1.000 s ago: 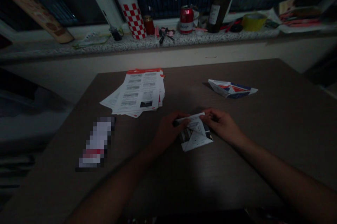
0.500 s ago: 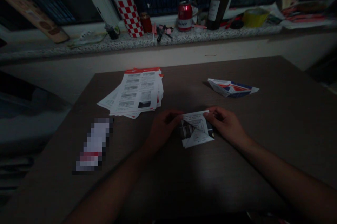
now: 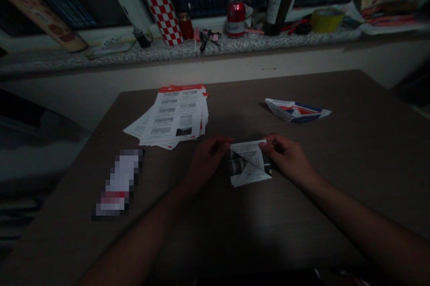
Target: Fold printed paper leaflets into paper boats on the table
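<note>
1. The paper [image 3: 251, 166], a small folded sheet with print and a dark patch on it, lies flat on the desk [image 3: 352, 151] just below the middle of the frame, between the two hands.
2. The left hand [image 3: 205, 160] comes in from the lower left. Its grip is pressed together on the paper's upper left corner, thumb and fingertips closed on the edge.
3. The right hand [image 3: 289, 158] comes in from the lower right. Its grip pinches the upper right corner, with the fingers curled over the top edge.
4. The light is dim, so the folds show only as a diagonal crease running across the sheet.
5. The flyers [image 3: 176, 114], a loose stack with red headers, lie left of centre, beyond the left hand and apart from it.
6. A paper boat [image 3: 295, 111] in red, white and blue sits right of centre, beyond the right hand.
7. A blurred-out item [image 3: 118, 183] lies at the lower left of the desk, well apart from the hands.
8. Along the top of the frame runs a stone sill [image 3: 161, 55] with a checked bottle [image 3: 160, 3], a red can [image 3: 235, 19], a dark bottle [image 3: 278, 6] and a yellow tape roll [image 3: 324, 19].
</note>
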{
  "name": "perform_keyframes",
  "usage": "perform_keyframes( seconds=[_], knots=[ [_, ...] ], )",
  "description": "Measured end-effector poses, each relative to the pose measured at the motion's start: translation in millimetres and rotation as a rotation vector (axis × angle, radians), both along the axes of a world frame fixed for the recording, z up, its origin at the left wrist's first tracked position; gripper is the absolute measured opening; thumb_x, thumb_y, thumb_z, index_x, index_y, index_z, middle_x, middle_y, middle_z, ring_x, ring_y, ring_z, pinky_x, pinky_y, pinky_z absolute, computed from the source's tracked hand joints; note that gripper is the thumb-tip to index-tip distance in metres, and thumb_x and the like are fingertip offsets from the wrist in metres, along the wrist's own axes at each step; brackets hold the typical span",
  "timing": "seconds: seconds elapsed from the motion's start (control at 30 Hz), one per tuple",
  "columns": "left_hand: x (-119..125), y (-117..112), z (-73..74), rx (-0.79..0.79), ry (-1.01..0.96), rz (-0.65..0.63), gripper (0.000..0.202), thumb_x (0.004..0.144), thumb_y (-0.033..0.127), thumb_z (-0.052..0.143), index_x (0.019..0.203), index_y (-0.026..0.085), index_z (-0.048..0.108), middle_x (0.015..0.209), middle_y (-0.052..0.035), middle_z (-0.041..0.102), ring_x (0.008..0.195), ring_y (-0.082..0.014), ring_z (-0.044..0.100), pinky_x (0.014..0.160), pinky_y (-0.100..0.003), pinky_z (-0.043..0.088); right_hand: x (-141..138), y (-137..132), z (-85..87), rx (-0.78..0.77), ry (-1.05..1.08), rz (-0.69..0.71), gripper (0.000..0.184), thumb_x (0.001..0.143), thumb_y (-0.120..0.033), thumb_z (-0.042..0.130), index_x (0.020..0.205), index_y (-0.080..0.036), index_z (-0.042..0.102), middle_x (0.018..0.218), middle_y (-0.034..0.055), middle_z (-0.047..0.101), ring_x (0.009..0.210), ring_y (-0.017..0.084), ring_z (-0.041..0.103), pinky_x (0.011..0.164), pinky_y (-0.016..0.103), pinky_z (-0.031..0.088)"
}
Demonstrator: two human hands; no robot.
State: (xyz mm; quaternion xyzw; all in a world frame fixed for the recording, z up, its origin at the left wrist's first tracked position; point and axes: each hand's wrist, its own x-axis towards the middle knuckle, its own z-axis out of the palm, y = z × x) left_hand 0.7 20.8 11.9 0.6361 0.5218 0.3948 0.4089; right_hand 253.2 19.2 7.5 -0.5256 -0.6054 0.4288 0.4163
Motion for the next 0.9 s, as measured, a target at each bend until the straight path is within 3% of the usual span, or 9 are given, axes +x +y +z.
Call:
perform_keyframes(
  seconds=[0.3, 0.43, 0.57, 0.67, 0.9],
  knots=[
    [-4.2, 1.6, 0.4, 0.093, 0.138, -0.013, 0.027, 0.104, 0.031, 0.054, 0.117, 0.025, 0.076, 0.114, -0.0026, 0.078, 0.105, -0.0213, 0.072, 0.095, -0.035, 0.055, 1.7, 4.1, -3.2, 0.004, -0.015, -0.016, 0.032, 0.09, -0.054, 0.073, 0.092, -0.023, 0.073, 0.077, 0.0042, 0.075, 0.069, 0.022, 0.07, 0.063, 0.033, 0.056],
    [-3.5, 1.2, -1.8, 0.121, 0.181, -0.013, 0.029, 0.106, 0.03, 0.049, 0.119, 0.024, 0.074, 0.113, -0.0031, 0.077, 0.103, -0.0213, 0.071, 0.091, -0.034, 0.055, 2.7, 4.5, -4.4, 0.006, -0.022, -0.01, 0.034, 0.091, -0.057, 0.072, 0.094, -0.023, 0.073, 0.078, 0.0044, 0.075, 0.07, 0.022, 0.07, 0.062, 0.033, 0.056],
    [1.2, -2.1, -0.1, 0.027, 0.134, -0.108, 0.028, 0.102, 0.038, 0.059, 0.121, 0.024, 0.073, 0.111, -0.0041, 0.078, 0.097, -0.0219, 0.073, 0.084, -0.034, 0.057, 1.8, 2.7, -3.4, 0.013, -0.068, 0.015, 0.033, 0.092, -0.055, 0.071, 0.095, -0.022, 0.074, 0.077, 0.0039, 0.075, 0.069, 0.021, 0.07, 0.06, 0.032, 0.055],
    [5.7, -4.7, -0.1, -0.035, 0.12, -0.172, 0.027, 0.097, 0.037, 0.068, 0.12, 0.023, 0.073, 0.112, -0.005, 0.079, 0.1, -0.0229, 0.075, 0.086, -0.035, 0.058, -0.2, 0.7, -2.4, 0.003, -0.067, 0.065, 0.031, 0.093, -0.052, 0.07, 0.097, -0.022, 0.074, 0.078, 0.0039, 0.075, 0.068, 0.021, 0.071, 0.058, 0.031, 0.055],
    [9.8, -4.7, -4.2, -0.069, 0.115, -0.188, 0.014, 0.097, 0.032, 0.067, 0.105, 0.022, 0.072, 0.095, -0.0019, 0.077, 0.086, -0.019, 0.073, 0.08, -0.032, 0.057, -3.6, -1.7, -2.6, -0.044, -0.023, 0.109, 0.029, 0.093, -0.049, 0.07, 0.102, -0.021, 0.074, 0.079, 0.0043, 0.075, 0.066, 0.02, 0.069, 0.056, 0.03, 0.054]
  ],
)
